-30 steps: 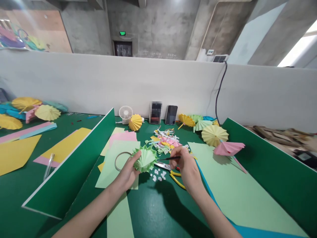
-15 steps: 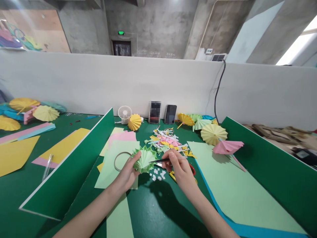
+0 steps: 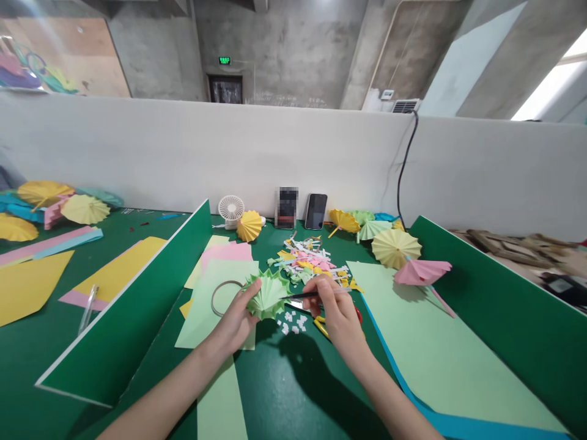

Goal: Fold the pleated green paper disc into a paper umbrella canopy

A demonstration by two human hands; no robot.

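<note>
Head view: left hand (image 3: 236,321) with its grip closed on a pleated green fan (image 3: 268,295), held just above the desk (image 3: 293,379); right hand (image 3: 337,311) pinches a thin stick (image 3: 305,295), tip at the fan's hub; pleating looks done, stick seemingly not yet fixed; umbrellas (image 3: 397,247) and scraps (image 3: 307,263) lie behind

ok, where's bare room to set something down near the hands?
Bare table between the forearms; large light green sheet right of the right hand, which holds a stick. Crowded: scraps behind the fan in the left hand, umbrellas back right.
</note>
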